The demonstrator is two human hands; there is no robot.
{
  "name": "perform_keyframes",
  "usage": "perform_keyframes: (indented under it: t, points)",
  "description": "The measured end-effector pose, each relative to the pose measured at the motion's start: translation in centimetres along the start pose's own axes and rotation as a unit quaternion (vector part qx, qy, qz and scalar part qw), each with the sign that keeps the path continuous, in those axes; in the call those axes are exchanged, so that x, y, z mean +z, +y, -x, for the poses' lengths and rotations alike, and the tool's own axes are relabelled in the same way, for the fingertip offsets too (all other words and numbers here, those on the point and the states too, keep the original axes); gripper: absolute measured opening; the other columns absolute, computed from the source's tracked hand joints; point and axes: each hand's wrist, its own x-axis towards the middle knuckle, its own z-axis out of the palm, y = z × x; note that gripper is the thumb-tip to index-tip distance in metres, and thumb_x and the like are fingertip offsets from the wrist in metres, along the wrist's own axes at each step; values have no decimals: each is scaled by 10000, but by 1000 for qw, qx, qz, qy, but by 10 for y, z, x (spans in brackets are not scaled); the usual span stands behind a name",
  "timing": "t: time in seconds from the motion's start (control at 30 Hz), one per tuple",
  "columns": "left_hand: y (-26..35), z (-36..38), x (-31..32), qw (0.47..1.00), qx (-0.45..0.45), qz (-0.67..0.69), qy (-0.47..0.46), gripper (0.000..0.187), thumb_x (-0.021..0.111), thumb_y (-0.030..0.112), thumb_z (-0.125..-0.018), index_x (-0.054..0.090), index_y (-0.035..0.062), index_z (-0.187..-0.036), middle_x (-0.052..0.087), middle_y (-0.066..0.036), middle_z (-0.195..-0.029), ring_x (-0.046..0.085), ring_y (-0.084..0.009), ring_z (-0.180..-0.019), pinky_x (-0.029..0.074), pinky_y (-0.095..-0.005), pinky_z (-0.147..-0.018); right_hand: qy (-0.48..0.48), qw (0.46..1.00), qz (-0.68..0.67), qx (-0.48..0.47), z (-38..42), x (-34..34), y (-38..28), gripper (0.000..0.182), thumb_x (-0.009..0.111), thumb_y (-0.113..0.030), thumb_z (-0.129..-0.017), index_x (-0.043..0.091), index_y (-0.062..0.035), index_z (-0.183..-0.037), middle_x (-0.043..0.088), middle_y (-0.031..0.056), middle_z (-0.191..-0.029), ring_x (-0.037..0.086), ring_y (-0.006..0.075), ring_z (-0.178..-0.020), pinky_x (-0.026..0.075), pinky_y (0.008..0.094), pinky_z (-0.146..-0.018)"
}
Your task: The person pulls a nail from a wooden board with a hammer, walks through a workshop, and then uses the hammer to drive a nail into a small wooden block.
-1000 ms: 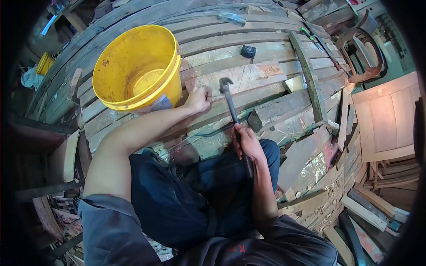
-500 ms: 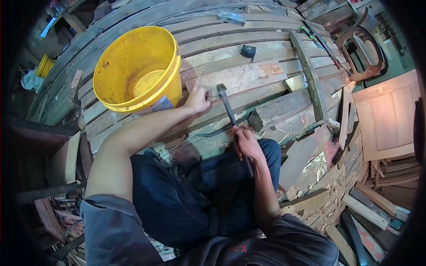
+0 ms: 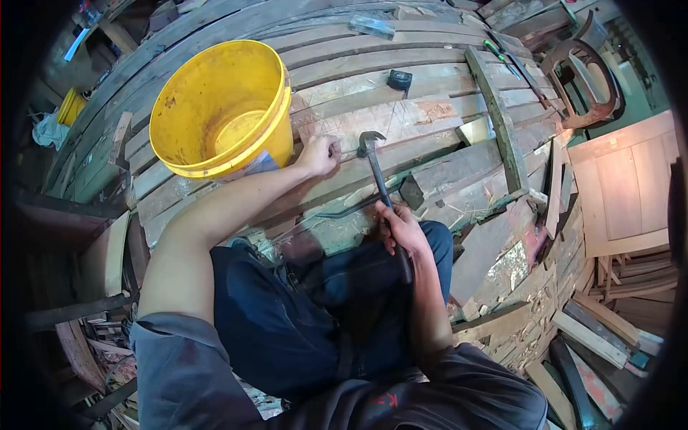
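Observation:
My right hand [image 3: 403,228] is wrapped round the handle of a claw hammer [image 3: 378,170]. The hammer's head, claw showing, is over a pale scratched board [image 3: 390,123], a short way right of my left hand [image 3: 320,155]. That hand rests at the board's near edge with its fingers curled together; what they hold, if anything, is too small to make out. Close beside it on the left stands a yellow bucket [image 3: 283,125], its open top tilted towards me. A dark bent rod [image 3: 347,212] lies between my hands and my knees.
Beyond the board sits a black tape measure [image 3: 400,81]. A narrow beam [image 3: 497,122] crosses the slatted wooden platform at the right. Green-handled tools [image 3: 494,50] lie farther back, near a curved chair frame [image 3: 582,86]. A wooden panel [image 3: 623,188] and scrap wood are at the right.
The hammer's head has shifted right, away from my left hand, and turned so that its claw shows. My left hand has barely moved.

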Motion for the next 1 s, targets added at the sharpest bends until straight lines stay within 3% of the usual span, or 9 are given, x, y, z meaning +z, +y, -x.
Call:
perform_keyframes:
  t: [0.1,0.23,0.33,0.5,0.6,0.7,0.73,0.87,1.0]
  points:
    - [-8,-6,-1,1000,29,2,-10,117,586,13,-682,646,36,-780,646,-120,-691,639,-208,-633,513,-348,-613,-19,999,8,-25,-12,-8,16,281,565,-280,-958,516,-38,-825,443,2,-517,456,109,-362,363,263,-314]
    - [-8,-6,1,996,22,-88,1,97,636,122,-692,632,33,-733,633,-178,-705,645,-321,-701,501,-426,-630,22,991,119,-64,-6,-6,21,260,567,-260,-945,560,0,-957,464,15,-511,468,121,-366,377,282,-328]
    - [-10,-10,2,996,7,-87,-24,138,658,134,-721,613,5,-739,602,-198,-665,633,-346,-648,496,-426,-595,50,980,183,-65,-1,-2,13,311,544,-263,-953,553,33,-858,484,44,-494,501,160,-382,401,318,-350]
    - [-10,-9,2,999,1,-12,-32,27,633,-6,-760,648,1,-782,653,-106,-711,638,-194,-648,509,-321,-640,24,994,72,-77,-19,-7,34,326,499,-270,-965,523,42,-874,475,59,-554,507,184,-385,402,338,-340]
    - [-11,-9,4,999,13,-2,-36,48,593,-38,-788,636,-20,-797,640,-92,-685,616,-138,-624,501,-288,-617,55,979,182,-77,-18,-11,34,353,510,-294,-959,521,50,-880,562,134,-601,573,236,-447,454,386,-419]
    - [-4,-8,1,999,-14,15,-50,49,628,-34,-760,640,9,-783,655,-81,-715,632,-169,-653,514,-309,-640,170,922,279,-208,-15,-2,39,341,505,-281,-954,526,52,-880,566,187,-614,607,316,-527,471,434,-491]
    - [-2,-8,-1,999,-9,3,-54,47,625,-26,-763,641,8,-792,658,-89,-721,639,-185,-664,517,-318,-646,172,930,266,-187,-7,2,31,328,552,-235,-890,538,84,-816,600,281,-695,636,427,-722,503,485,-672]
    - [-18,-10,4,995,69,-66,2,67,609,30,-779,646,8,-830,673,-140,-762,668,-275,-731,527,-376,-689,178,904,319,-221,-6,6,32,298,560,-232,-877,578,62,-828,597,290,-714,630,420,-684,506,491,-655]
    - [-14,-12,3,996,6,-82,-20,125,624,155,-742,652,43,-792,648,-157,-732,638,-295,-701,497,-412,-646,220,841,390,-302,-13,-3,37,302,556,-233,-890,583,60,-822,579,285,-646,614,434,-630,488,512,-583]
